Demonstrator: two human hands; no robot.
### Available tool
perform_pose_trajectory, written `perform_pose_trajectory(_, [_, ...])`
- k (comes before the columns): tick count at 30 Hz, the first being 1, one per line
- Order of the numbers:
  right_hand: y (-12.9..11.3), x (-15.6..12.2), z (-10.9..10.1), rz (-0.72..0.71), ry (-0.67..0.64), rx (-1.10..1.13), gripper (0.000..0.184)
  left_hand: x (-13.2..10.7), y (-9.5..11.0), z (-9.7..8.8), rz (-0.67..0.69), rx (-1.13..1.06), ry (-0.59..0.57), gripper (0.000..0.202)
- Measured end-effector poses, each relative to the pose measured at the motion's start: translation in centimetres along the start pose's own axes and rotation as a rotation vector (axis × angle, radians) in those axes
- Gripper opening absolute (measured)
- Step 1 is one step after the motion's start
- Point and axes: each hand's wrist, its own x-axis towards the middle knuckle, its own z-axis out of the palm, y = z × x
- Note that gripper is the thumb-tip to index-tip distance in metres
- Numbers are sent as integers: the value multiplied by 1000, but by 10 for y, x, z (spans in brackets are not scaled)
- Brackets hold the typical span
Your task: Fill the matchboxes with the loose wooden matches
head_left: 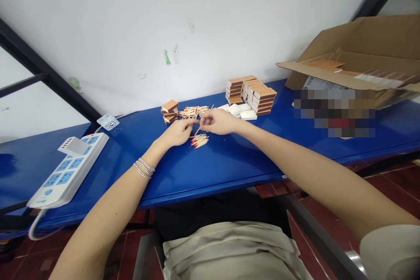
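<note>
My left hand point(176, 133) and my right hand point(218, 121) meet low over the blue table point(210, 170). A thin wooden matchstick point(197, 131) stands between them, and my right fingertips seem to pinch its upper end. My left fingers are curled close by, and I cannot tell whether they hold anything. Just below the hands lies a small bundle of red-tipped matches point(199, 141). Beyond them is a loose pile of matchsticks point(193, 112), and a short stack of orange matchboxes point(169, 111) stands left of it.
Taller matchbox stacks point(259, 99) and white box trays point(247, 115) stand to the right. A white power strip point(67, 168) lies at the left, and an open cardboard box point(356, 54) sits at the right end. A white wall rises behind the table.
</note>
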Motion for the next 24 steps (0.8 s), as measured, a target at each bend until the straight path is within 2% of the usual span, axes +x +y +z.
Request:
perform_pose_trajectory(3, [0,-2,-2,35,-119,-69,10,0,3,-1,0,20,-61,39])
perform_pose_trajectory(6, [2,-2,-5,46,-111,-94,11,-2,6,-4,-27,12,-63,33])
perform_pose_trajectory(11, [1,-2,-5,34,-92,-106,15,-4,3,-14,-80,-36,-146,27])
perform_pose_trajectory(16, [2,1,3,-44,-132,-84,27,-5,-10,-21,-245,200,63,23])
perform_pose_trajectory(20, [3,1,8,-117,-192,-44,34,-5,-10,-19,-355,381,95,24])
perform_pose_trajectory(24, [0,-2,8,-172,-240,0,33,-1,-7,-10,-424,424,122,29])
